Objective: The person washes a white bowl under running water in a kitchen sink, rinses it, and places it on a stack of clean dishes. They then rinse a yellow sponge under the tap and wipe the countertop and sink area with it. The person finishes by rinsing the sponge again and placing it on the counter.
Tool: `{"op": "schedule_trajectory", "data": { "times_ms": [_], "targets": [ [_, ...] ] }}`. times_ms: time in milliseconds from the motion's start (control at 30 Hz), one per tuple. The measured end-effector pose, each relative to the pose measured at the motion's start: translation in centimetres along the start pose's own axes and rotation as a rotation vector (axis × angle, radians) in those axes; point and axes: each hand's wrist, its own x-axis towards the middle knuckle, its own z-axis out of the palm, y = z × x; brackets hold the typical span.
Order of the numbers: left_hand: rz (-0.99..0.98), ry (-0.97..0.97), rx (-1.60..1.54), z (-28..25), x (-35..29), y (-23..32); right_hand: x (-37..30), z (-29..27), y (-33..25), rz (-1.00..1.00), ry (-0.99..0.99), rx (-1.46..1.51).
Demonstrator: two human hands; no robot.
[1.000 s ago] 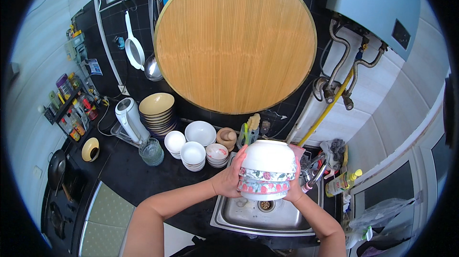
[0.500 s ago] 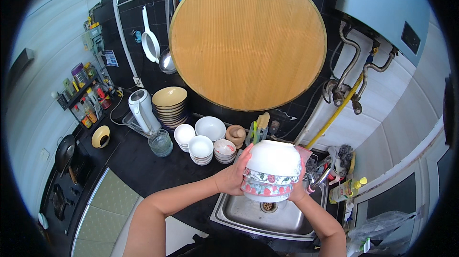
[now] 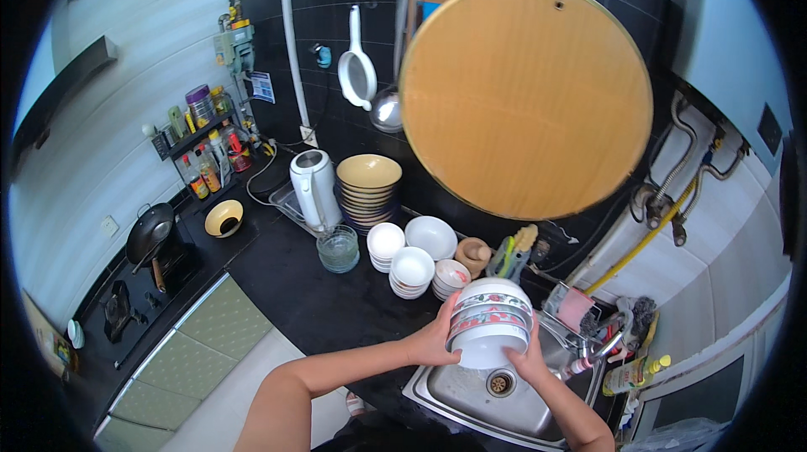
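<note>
Both my hands are closed on a stack of white bowls with floral bands (image 3: 492,315), held tilted above the near-left part of the steel sink (image 3: 458,385). My left hand (image 3: 435,340) grips its left side, thumb at the lower edge. On the right side is my right hand (image 3: 530,357), its far fingers partly hidden. Just beyond the held stack stand small bowls with a reddish pattern (image 3: 452,274), small white bowls (image 3: 412,269), another white stack (image 3: 386,242) and a wider white bowl (image 3: 431,237). A wooden mortar (image 3: 473,259) is beside them.
Glass bowls (image 3: 338,250), a white kettle (image 3: 314,190) and a tall stack of yellow bowls (image 3: 368,173) stand further left. A round wooden board (image 3: 530,99) leans on the back wall. The faucet (image 3: 593,355) and a yellow-capped bottle (image 3: 635,375) are at the right.
My view has swung left, so the counter appears further right. The held stack has tipped, showing more of its lowest bowl and less of the top one. Both hands keep hold.
</note>
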Motion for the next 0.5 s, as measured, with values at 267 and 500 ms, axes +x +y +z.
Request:
{"op": "schedule_trajectory", "data": {
  "times_ms": [267, 500],
  "targets": [
    [-0.179, 0.042, -0.209, -8.3, -7.9, -8.7, 4.1, 12.1, 2.0, 0.213, -0.130, 0.137],
    [-0.354, 0.094, -0.185, -19.5, -15.3, -14.1, 9.2, 25.8, 2.5, 0.346, -0.189, 0.236]
  ]
}}
